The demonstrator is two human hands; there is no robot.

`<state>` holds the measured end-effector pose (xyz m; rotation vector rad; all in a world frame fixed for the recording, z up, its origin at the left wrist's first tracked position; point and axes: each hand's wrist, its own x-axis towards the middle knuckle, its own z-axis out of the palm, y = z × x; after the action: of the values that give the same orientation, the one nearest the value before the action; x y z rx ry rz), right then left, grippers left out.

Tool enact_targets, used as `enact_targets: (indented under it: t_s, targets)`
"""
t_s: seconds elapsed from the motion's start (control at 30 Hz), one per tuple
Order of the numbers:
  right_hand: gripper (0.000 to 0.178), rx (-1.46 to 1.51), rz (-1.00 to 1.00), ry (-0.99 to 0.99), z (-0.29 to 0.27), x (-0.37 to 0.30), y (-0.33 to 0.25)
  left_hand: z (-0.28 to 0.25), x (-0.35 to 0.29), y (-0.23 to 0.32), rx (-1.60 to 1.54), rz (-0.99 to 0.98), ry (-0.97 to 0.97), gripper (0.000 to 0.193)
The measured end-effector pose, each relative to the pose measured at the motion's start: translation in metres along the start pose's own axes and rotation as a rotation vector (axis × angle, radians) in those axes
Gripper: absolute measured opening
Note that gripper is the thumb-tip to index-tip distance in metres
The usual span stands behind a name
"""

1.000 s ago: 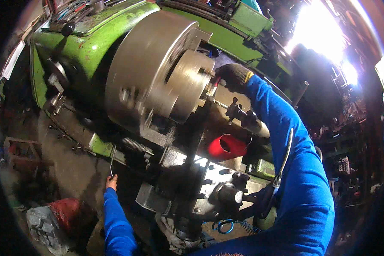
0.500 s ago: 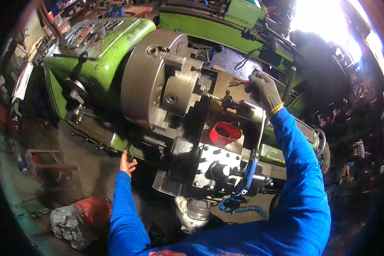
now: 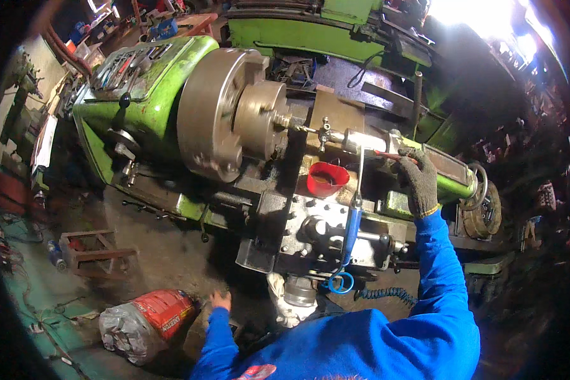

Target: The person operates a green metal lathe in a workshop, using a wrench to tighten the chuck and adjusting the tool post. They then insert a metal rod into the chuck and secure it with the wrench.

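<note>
My right hand (image 3: 418, 180), in a grey knit glove, is closed round the red handle of a brush (image 3: 386, 154) beside the lathe's tailstock (image 3: 361, 141). The brush's tip is hard to make out there. Low on the left, my bare left hand (image 3: 220, 299) holds nothing, its fingers apart, away from the lever (image 3: 204, 236) on the lathe's front. The big lathe chuck (image 3: 212, 114) looks smeared, as if turning. A drill bit (image 3: 305, 129) points from the tailstock side at the chuck's centre. A red cut-down cup (image 3: 326, 180) with dark liquid sits on the carriage.
An air blow gun (image 3: 352, 231) with a blue handle lies across the tool post (image 3: 316, 228). Tools rest on the green headstock (image 3: 164, 69). A red and grey sack (image 3: 152, 323) and a low metal frame (image 3: 98, 253) stand on the floor at left.
My left hand has come off the lever area and dropped nearer to me. My right hand has drawn back with the brush. The chuck, sharp before, is now blurred by turning.
</note>
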<state>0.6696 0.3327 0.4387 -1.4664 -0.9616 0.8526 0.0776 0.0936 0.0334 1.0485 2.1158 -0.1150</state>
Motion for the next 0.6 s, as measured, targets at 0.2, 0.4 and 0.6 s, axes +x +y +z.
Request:
enact_targets:
  t_s: [0.2,0.4,0.6]
  targets:
    - [0.029,-0.264,-0.101,-0.108,-0.006,0.001,0.020,0.055,-0.091,-0.141,0.016,-0.205,-0.195,0.068]
    - [0.028,-0.460,-0.265,-0.246,0.021,0.001,0.030,0.029,-0.144,-0.145,-0.245,-0.208,-0.122,0.058]
    - [0.028,-0.433,-0.235,-0.245,0.037,0.003,0.077,0.017,-0.145,-0.144,-0.591,-0.184,0.057,0.041]
